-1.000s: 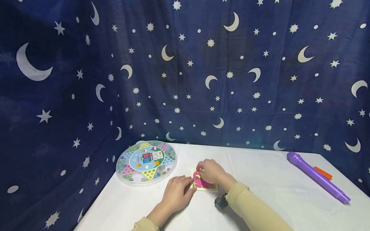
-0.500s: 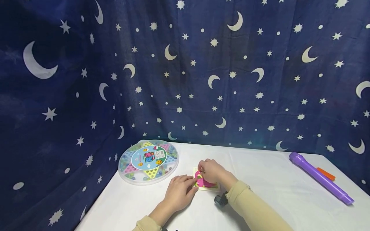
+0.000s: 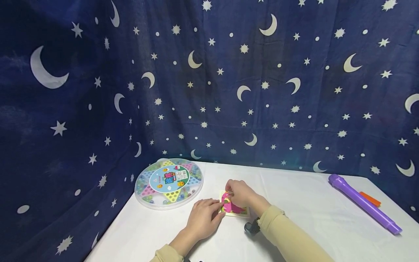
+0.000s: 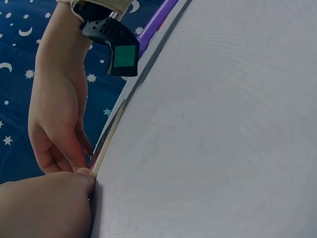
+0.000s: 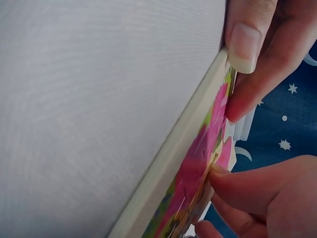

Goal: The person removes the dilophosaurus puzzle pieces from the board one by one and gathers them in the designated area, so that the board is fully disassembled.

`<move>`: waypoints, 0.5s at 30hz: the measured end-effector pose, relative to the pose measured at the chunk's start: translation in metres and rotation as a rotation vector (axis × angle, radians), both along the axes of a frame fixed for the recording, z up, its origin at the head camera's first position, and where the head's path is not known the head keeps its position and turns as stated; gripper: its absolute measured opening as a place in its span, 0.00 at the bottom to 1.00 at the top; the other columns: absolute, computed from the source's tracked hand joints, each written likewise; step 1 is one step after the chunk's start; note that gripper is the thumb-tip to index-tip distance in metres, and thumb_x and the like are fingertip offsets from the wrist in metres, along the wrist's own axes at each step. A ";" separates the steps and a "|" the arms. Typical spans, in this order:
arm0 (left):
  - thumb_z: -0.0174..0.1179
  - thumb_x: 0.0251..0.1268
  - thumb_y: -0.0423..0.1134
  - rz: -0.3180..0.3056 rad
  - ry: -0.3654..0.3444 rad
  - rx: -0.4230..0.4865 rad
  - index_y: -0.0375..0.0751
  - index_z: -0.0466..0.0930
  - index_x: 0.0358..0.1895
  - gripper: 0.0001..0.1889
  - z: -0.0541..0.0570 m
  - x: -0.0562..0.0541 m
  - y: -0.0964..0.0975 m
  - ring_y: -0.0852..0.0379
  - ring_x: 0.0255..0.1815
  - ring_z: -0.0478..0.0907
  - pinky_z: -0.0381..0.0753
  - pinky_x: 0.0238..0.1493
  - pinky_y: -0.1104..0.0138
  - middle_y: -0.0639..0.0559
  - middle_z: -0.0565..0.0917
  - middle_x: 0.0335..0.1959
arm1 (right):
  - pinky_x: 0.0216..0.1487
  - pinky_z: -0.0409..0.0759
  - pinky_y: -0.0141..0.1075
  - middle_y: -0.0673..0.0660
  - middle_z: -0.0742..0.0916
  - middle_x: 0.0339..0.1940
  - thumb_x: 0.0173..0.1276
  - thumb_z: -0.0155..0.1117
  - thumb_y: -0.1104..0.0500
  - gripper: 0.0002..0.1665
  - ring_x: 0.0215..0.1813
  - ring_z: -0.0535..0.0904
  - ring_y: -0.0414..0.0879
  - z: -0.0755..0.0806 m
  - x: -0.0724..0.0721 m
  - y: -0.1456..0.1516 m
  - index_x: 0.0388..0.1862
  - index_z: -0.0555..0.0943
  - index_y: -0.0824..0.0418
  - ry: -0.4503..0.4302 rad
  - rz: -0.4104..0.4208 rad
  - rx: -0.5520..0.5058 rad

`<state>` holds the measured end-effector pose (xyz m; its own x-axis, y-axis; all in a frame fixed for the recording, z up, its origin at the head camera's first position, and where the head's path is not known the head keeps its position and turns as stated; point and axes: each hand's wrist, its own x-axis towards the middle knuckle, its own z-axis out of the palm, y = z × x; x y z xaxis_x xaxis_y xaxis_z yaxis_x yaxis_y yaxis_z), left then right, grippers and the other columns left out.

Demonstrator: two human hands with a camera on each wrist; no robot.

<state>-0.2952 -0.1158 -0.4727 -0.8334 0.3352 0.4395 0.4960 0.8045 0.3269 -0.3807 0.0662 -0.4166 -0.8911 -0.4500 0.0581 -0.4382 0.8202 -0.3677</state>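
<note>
A small jigsaw puzzle board (image 3: 238,210) with a pink animal picture and a pale rim lies flat on the white table. My left hand (image 3: 202,219) holds its near left corner, the thumb along the edge and the index finger over the top. Above the picture, my right hand (image 3: 241,194) pinches a small puzzle piece; part of a tilted pink piece (image 5: 226,153) shows by the thumb in the right wrist view. Most of that piece is hidden by the fingers. Edge-on in the left wrist view, the board lies between both hands, its picture out of sight.
Left of the hands lies a round, clear-lidded Chinese checkers set (image 3: 168,183) with marbles. A purple toy microphone (image 3: 364,203) and an orange object (image 3: 370,199) lie at the right. Blue curtains (image 3: 229,91) with moons and stars stand behind the table (image 3: 304,211).
The head view has shifted slightly, so everything appears a little further right. Both hands stay at the puzzle board, with hardly any visible movement of the fingers.
</note>
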 end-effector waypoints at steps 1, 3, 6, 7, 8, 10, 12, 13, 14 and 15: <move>0.60 0.75 0.53 0.001 0.000 0.000 0.48 0.84 0.62 0.21 0.000 0.000 0.000 0.50 0.64 0.77 0.69 0.68 0.46 0.54 0.84 0.60 | 0.60 0.80 0.52 0.53 0.85 0.43 0.65 0.72 0.66 0.14 0.50 0.81 0.52 0.000 0.000 0.000 0.49 0.80 0.58 -0.001 0.001 -0.003; 0.60 0.75 0.53 0.000 0.004 0.000 0.48 0.84 0.62 0.20 0.000 0.000 0.000 0.50 0.64 0.77 0.69 0.68 0.46 0.53 0.84 0.60 | 0.61 0.79 0.53 0.53 0.86 0.44 0.66 0.71 0.66 0.16 0.53 0.81 0.53 -0.001 0.000 0.002 0.51 0.82 0.58 0.002 0.009 -0.005; 0.60 0.74 0.53 -0.001 0.008 -0.002 0.49 0.85 0.62 0.20 0.000 0.001 0.000 0.49 0.64 0.77 0.69 0.68 0.46 0.53 0.84 0.59 | 0.63 0.77 0.55 0.54 0.86 0.45 0.66 0.70 0.66 0.16 0.56 0.82 0.55 -0.002 0.000 0.003 0.53 0.84 0.59 0.014 0.030 0.006; 0.60 0.74 0.53 -0.001 0.010 -0.002 0.49 0.85 0.62 0.20 0.000 0.001 0.000 0.50 0.64 0.77 0.69 0.68 0.47 0.53 0.84 0.59 | 0.63 0.77 0.55 0.54 0.87 0.45 0.66 0.70 0.66 0.16 0.56 0.81 0.56 -0.002 0.000 0.003 0.53 0.85 0.58 0.021 0.035 0.011; 0.60 0.74 0.53 0.000 0.011 -0.002 0.49 0.85 0.62 0.20 -0.001 0.001 0.000 0.50 0.64 0.77 0.69 0.68 0.47 0.53 0.84 0.59 | 0.64 0.77 0.55 0.54 0.87 0.45 0.66 0.69 0.66 0.15 0.57 0.81 0.56 -0.002 0.000 0.003 0.52 0.86 0.58 0.029 0.041 0.017; 0.60 0.74 0.53 0.001 0.008 0.001 0.49 0.85 0.62 0.20 0.000 0.001 0.000 0.50 0.64 0.77 0.69 0.67 0.47 0.53 0.85 0.59 | 0.64 0.76 0.55 0.54 0.87 0.46 0.66 0.69 0.66 0.15 0.57 0.82 0.57 -0.001 0.000 0.003 0.51 0.86 0.57 0.039 0.049 0.025; 0.60 0.74 0.53 0.001 0.009 0.007 0.49 0.85 0.62 0.20 0.000 0.001 0.000 0.50 0.64 0.77 0.69 0.67 0.47 0.53 0.85 0.59 | 0.64 0.77 0.55 0.54 0.87 0.45 0.66 0.69 0.67 0.15 0.57 0.82 0.57 0.000 -0.001 0.003 0.51 0.86 0.57 0.044 0.056 0.028; 0.61 0.74 0.52 0.002 0.010 0.010 0.49 0.85 0.62 0.20 0.000 0.001 0.000 0.50 0.64 0.77 0.69 0.67 0.47 0.53 0.85 0.59 | 0.64 0.77 0.55 0.54 0.87 0.46 0.66 0.69 0.67 0.16 0.57 0.82 0.56 0.000 -0.001 0.003 0.52 0.86 0.57 0.040 0.056 0.029; 0.61 0.74 0.52 0.001 0.012 0.013 0.49 0.85 0.62 0.20 0.000 0.001 0.000 0.50 0.64 0.77 0.70 0.67 0.47 0.53 0.85 0.59 | 0.64 0.77 0.54 0.54 0.87 0.46 0.66 0.68 0.67 0.16 0.57 0.82 0.56 -0.001 -0.002 0.003 0.52 0.86 0.57 0.036 0.054 0.031; 0.61 0.74 0.52 0.001 0.015 0.016 0.48 0.85 0.61 0.20 -0.001 0.000 0.000 0.50 0.64 0.77 0.69 0.67 0.47 0.53 0.85 0.59 | 0.64 0.77 0.54 0.54 0.87 0.46 0.66 0.68 0.68 0.17 0.58 0.82 0.56 0.000 -0.002 0.002 0.52 0.86 0.57 0.029 0.051 0.032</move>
<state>-0.2947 -0.1162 -0.4734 -0.8270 0.3276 0.4568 0.5002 0.7997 0.3321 -0.3830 0.0685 -0.4170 -0.8653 -0.4965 0.0686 -0.4896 0.8079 -0.3280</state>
